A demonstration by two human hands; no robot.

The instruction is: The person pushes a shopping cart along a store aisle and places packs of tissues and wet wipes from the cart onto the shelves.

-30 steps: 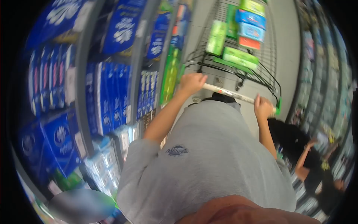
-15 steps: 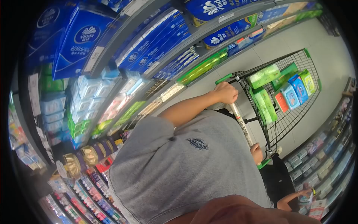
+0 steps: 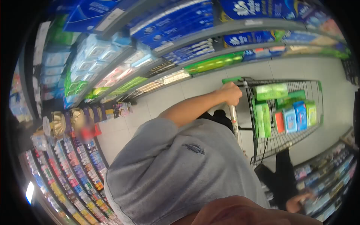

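Observation:
My left hand is closed around the shopping cart handle, near its green end. The handle's far end runs down behind my grey shirt, and my right hand is hidden there. In front stands the wire cart. It holds a light green pack near the top left corner, another green pack along the near side, a red pack, a light blue pack, a blue pack and a green pack in a row.
Shelves of blue tissue packs and wipes run along the top and upper left. Racks of small colourful goods stand at lower left. A person in dark clothes is right of me, beside the shelves.
The view has turned, so the cart now points rightward and the shelves lie across the top. My right hand has passed out of sight. My left hand stays on the handle.

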